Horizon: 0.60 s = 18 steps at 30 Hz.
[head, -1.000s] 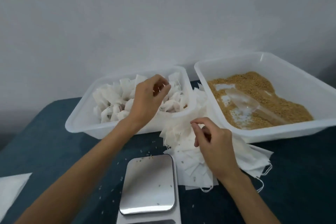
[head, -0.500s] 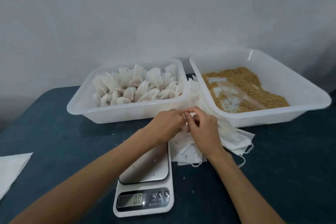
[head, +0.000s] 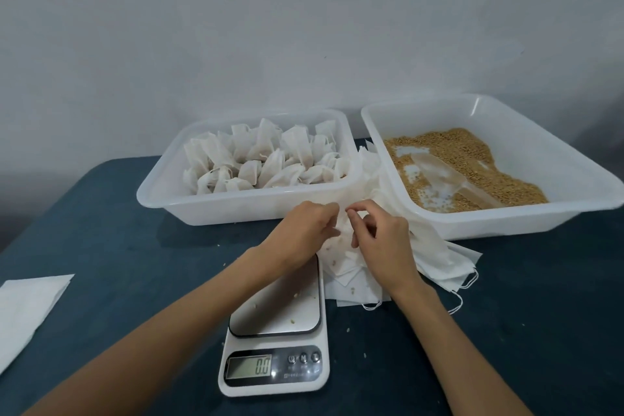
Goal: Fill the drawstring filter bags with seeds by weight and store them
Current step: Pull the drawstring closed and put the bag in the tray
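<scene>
White sheet (head: 28, 306) at left table edge. Filled bags (head: 263, 159) in left tray (head: 162, 199). Left hand (head: 300, 233), fingers curled, pinching empty bag pile (head: 351, 267) behind scale (head: 275, 341); right hand (head: 381, 243) pinching same pile. Seeds (head: 472, 162), scoop (head: 449, 179) in right tray (head: 574, 179).

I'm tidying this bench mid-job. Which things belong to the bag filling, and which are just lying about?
In use:
- empty filter bags, pinched by left hand and right hand
- scale
- seed tray with clear scoop
- tray of filled bags

Lying about:
- white sheet
- stray seeds on the blue tabletop
</scene>
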Tool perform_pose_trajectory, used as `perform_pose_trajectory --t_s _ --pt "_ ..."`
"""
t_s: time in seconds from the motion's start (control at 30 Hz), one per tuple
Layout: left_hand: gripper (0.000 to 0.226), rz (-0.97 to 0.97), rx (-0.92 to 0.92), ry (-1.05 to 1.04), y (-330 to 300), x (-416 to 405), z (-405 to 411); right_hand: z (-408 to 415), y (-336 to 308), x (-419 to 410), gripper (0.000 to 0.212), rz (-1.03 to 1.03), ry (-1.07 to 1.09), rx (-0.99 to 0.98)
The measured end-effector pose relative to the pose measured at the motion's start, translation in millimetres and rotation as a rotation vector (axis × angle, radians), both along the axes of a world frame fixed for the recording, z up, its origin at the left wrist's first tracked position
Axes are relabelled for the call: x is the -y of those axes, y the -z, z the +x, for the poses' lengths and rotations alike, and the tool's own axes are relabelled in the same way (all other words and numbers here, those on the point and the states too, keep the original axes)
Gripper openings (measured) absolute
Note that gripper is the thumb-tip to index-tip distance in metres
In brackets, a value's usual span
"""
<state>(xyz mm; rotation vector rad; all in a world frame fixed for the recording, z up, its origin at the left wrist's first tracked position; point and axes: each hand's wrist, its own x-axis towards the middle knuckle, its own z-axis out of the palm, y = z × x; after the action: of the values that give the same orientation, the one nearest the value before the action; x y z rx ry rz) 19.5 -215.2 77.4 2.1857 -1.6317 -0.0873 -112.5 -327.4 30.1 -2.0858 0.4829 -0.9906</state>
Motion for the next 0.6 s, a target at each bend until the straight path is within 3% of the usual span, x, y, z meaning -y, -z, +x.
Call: perform_pose_trajectory --t_s 0.13,0.3,0.47,0.6 --pt "0.015 -0.135 -0.171 -0.018 2 -2 2 1 -1 -1 0.007 0.014 -0.02 0.019" --pt "0.029 -0.326 -0.344 -0.06 0 -4 -5 3 -2 2 0.021 0.011 0.023 0.059" --pt "0.034 -0.472 -0.423 -0.118 -11 -4 -6 2 -5 1 0.037 0.165 -0.029 0.024" --pt "0.029 -0.561 -0.539 -0.149 -20 -4 -2 1 -9 -1 0.005 0.293 -0.102 0.053"
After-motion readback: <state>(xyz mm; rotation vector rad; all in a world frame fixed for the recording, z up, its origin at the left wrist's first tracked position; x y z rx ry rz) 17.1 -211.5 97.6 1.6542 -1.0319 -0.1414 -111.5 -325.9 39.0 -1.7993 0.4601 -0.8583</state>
